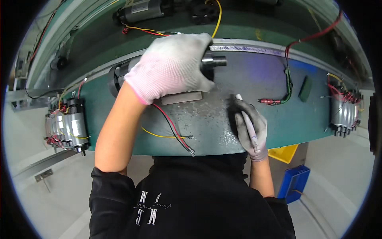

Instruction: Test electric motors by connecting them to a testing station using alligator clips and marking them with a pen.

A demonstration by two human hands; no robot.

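Nearest, the right hand (pixel 250 129) clasps a pale marker pen (pixel 247 123), tip resting on the green bench (pixel 302 123). Beyond, the left hand (pixel 169 67) is clamped over a dark cylindrical motor (pixel 119 77); its loose red and yellow wires (pixel 171 127) trailing below that grip could snag. Farther up, another motor (pixel 139 12) bears a pale rectangular label.

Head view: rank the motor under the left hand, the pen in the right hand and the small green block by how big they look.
1. Motor, largest, though the left hand hides much of it.
2. Pen, long and thin, held in the right hand.
3. Green block, smallest; it lies farther from the camera, so its true size is unsure.
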